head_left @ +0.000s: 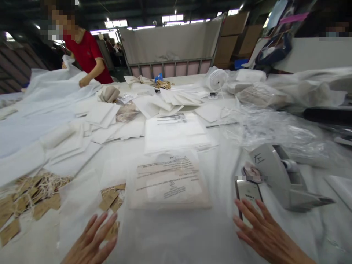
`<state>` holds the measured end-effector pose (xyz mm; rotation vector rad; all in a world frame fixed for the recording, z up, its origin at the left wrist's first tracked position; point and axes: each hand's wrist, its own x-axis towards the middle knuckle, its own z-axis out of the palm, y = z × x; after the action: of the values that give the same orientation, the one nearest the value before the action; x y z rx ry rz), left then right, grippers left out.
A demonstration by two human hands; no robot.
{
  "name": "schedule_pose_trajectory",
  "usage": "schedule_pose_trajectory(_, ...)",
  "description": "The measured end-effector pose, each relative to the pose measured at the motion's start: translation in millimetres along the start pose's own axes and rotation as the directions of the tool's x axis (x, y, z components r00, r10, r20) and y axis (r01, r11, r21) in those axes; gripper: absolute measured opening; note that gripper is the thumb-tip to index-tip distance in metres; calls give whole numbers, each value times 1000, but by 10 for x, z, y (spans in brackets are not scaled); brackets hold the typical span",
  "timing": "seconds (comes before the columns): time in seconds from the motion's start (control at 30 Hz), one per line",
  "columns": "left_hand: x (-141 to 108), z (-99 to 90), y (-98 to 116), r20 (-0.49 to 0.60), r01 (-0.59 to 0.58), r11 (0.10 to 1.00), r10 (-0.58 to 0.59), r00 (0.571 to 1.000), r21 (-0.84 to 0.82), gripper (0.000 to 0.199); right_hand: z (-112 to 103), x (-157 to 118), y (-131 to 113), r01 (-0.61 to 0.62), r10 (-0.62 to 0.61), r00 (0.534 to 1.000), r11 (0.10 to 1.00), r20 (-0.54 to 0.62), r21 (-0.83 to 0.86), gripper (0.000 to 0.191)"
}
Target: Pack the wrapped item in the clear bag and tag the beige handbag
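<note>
Fingers apart and holding nothing, my left hand (95, 238) is over the table's near left, beside brown paper tags (110, 200). My right hand (260, 227) is also open, its fingers spread across the lower part of a phone (249, 190); whether they touch it I cannot tell. Between the hands, a little farther off, lies a clear plastic bag (169, 181) with printed text and something pale pink folded inside. A stack of white sheets or bags (176, 134) sits just behind it.
A grey tape dispenser (283, 176) stands at the right, with crumpled clear plastic (275, 124) behind. Strung brown tags (38, 194) lie at the left. A small white fan (217, 79) is at the back. Across the table, a person in red (86, 55) handles white sheeting (55, 88).
</note>
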<state>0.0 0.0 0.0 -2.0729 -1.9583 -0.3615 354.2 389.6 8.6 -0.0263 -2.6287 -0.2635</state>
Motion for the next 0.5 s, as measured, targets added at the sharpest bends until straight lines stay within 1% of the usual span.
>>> schedule_pose_trajectory(0.03,165,29,-64,24,-56,998,56,998,-11,111,18,151,29,113,-113,993,994,40,10,39)
schedule_pose_trajectory(0.07,326,60,-102,47,-155,988,155,987,-4,110,23,291,31,253,-255,963,967,91,39,48)
schedule_pose_trajectory(0.1,465,92,-114,81,-308,951,308,948,-11,99,12,415,13,374,-386,913,922,133,101,50)
schedule_pose_trajectory(0.13,571,123,-104,123,-407,912,411,903,-56,81,-8,520,-19,449,-485,861,866,155,217,45)
schedule_pose_trajectory(0.17,636,154,-78,126,-436,890,452,883,-135,61,-34,603,-57,439,-511,850,822,130,363,38)
schedule_pose_trajectory(0.2,659,185,-40,102,-383,893,415,904,-236,44,-59,665,-94,354,-448,890,793,81,496,32)
schedule_pose_trajectory(0.23,644,215,2,72,-266,903,306,949,-338,38,-79,706,-125,247,-341,939,765,49,595,30)
schedule_pose_trajectory(0.27,601,243,45,50,-127,898,163,985,-421,38,-93,730,-146,123,-189,981,750,33,650,31)
schedule_pose_trajectory(0.3,540,268,85,29,25,875,-12,999,-483,38,-99,742,-156,5,-41,998,741,38,672,33)
schedule_pose_trajectory(0.33,475,290,122,19,169,839,-186,982,-517,36,-100,747,-156,-92,71,996,735,59,672,32)
schedule_pose_trajectory(0.37,414,307,153,17,288,802,-328,945,-524,32,-98,750,-150,-174,162,983,729,81,661,29)
schedule_pose_trajectory(0.4,365,318,181,20,366,772,-417,908,-520,29,-96,753,-140,-243,236,966,712,101,659,26)
schedule_pose_trajectory(0.43,333,323,206,14,429,727,-500,866,-536,29,-96,761,-128,-285,281,953,692,115,663,24)
schedule_pose_trajectory(0.47,317,322,229,27,469,680,-553,833,-563,32,-98,772,-116,-303,299,946,675,126,673,24)
schedule_pose_trajectory(0.5,319,316,252,48,481,644,-569,821,-595,37,-105,787,-104,-306,305,944,664,127,682,23)
